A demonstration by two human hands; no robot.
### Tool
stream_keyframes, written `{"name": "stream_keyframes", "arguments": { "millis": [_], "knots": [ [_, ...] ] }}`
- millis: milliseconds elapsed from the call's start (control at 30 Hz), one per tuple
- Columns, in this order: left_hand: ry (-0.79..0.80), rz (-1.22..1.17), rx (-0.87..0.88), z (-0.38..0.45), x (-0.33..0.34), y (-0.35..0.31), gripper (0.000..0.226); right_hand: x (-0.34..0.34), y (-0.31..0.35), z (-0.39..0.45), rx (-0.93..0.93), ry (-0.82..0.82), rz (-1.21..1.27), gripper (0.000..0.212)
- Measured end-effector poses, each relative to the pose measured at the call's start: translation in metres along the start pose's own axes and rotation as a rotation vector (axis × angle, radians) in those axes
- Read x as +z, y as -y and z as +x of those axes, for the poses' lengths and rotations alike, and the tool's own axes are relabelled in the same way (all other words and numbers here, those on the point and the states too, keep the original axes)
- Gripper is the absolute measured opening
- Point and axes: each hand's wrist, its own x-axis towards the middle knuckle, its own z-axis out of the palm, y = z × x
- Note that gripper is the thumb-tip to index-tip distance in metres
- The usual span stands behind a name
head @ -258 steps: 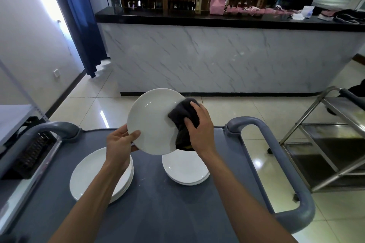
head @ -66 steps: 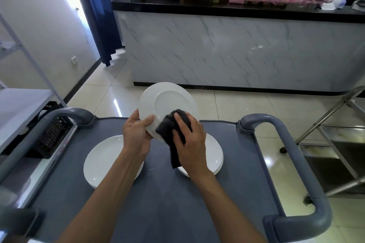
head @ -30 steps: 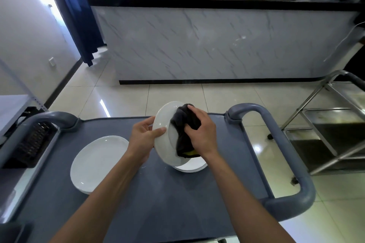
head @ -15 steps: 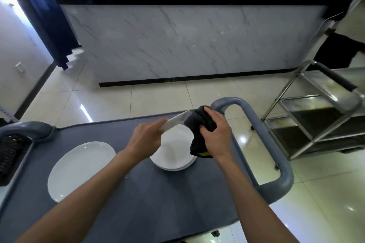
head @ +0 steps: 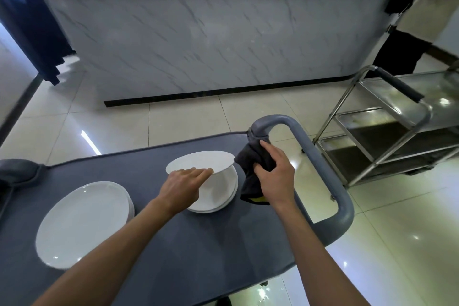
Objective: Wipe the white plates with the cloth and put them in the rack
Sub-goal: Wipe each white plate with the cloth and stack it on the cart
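A white plate (head: 200, 162) is held by its near edge in the left hand (head: 183, 185), fingers laid over the rim, and is kept almost level above the small stack of plates (head: 218, 196) on the grey cart (head: 173, 251). The dark cloth (head: 253, 171) is bunched and gripped in the right hand (head: 274, 176), just beside the plate's right edge. The metal rack (head: 387, 129) lies well apart to the right, beyond the cart handle (head: 320, 156), so a carry across past the right hand is judged to be needed.
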Motion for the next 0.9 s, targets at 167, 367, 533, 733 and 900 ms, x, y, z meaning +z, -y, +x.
{"name": "stream_keyframes", "arguments": {
  "millis": [167, 367, 533, 733, 900],
  "knots": [
    [0.046, 0.025, 0.037, -0.008, 0.016, 0.003, 0.065, 0.003, -0.004, -0.005, 0.004, -0.001, -0.006, 0.057],
    [0.104, 0.046, 0.042, -0.019, 0.033, -0.004, 0.058, 0.007, -0.01, -0.009, 0.004, 0.023, -0.029, 0.055],
    [0.163, -0.006, 0.013, -0.033, 0.048, -0.012, 0.054, 0.011, -0.015, -0.014, 0.012, 0.058, -0.04, 0.056],
    [0.204, -0.032, -0.04, -0.041, 0.06, -0.017, 0.054, 0.016, -0.021, -0.024, 0.024, 0.093, -0.028, 0.055],
    [0.194, -0.056, -0.096, -0.045, 0.062, -0.017, 0.046, 0.018, -0.023, -0.031, 0.022, 0.096, -0.048, 0.055]
  ]
}}
